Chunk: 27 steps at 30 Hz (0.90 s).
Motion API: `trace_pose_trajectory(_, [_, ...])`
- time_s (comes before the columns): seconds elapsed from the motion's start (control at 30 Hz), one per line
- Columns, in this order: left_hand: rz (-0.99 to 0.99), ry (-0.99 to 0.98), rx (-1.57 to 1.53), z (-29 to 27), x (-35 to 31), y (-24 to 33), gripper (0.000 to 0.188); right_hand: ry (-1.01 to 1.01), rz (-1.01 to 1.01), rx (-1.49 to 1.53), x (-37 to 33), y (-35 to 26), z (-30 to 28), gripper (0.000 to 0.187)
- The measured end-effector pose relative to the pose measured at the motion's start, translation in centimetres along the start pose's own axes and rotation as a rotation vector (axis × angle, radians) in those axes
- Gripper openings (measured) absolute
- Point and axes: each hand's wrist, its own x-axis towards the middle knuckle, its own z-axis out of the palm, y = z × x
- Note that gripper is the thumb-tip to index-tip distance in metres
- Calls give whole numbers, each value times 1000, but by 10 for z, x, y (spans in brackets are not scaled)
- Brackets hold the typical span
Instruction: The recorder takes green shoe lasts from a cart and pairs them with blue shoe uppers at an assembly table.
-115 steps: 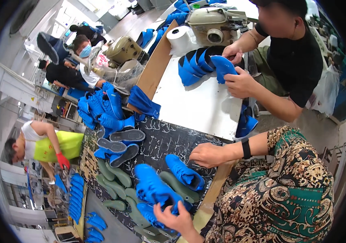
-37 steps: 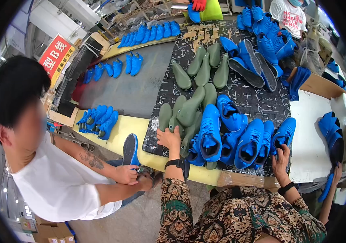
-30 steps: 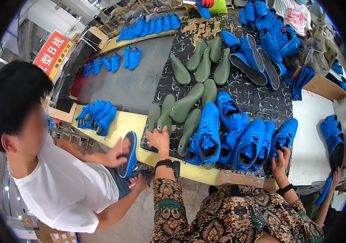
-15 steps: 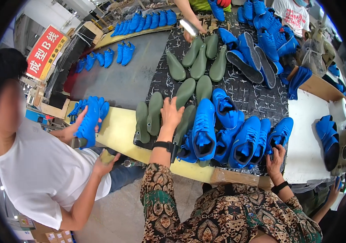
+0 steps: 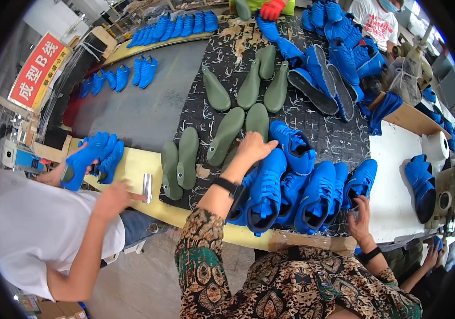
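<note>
My left hand (image 5: 253,150) has curled fingers, partly hidden, beside the laced front of a blue shoe (image 5: 266,186). Under its wrist side lies a green shoe last (image 5: 226,137), and another last (image 5: 257,121) stands just beyond the knuckles. What the curled fingers hold, if anything, does not show. My right hand (image 5: 361,220) has its fingers hooked on the heel of the rightmost blue shoe (image 5: 362,178). Between the hands, several blue shoes stand in a cluster with heels toward me, one upper shoe (image 5: 292,148) resting higher. Two lasts (image 5: 187,157) lie farther left.
A black patterned cloth (image 5: 206,122) covers the table. Beyond are more lasts (image 5: 249,87) and a pile of blue shoes (image 5: 344,58). At left a co-worker holds a blue shoe (image 5: 84,159), the other hand by a metal piece (image 5: 147,187). A white surface (image 5: 392,181) lies at right.
My left hand has moved right, off the lasts toward the blue shoes. One last has left the far group. The left co-worker's free hand has shifted to the table edge. My right hand stays.
</note>
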Motion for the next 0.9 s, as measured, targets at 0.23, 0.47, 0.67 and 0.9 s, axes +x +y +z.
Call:
trace_pose_trajectory(0.23, [-84, 127, -41, 8, 2, -14, 57, 199, 24, 70, 68, -13, -39, 39])
trace_pose_trajectory(0.47, [-55, 208, 6, 12, 11, -28, 56, -113, -401, -10, 200, -80, -33, 42])
trace_pose_trajectory(0.67, [45, 326, -107, -32, 18, -36, 63, -455, -540, -324, 320, -63, 79, 75])
trace_pose_trajectory(0.9, [-218, 110, 153, -78, 128, -85, 118, -493, -489, -483, 374, -75, 213, 65])
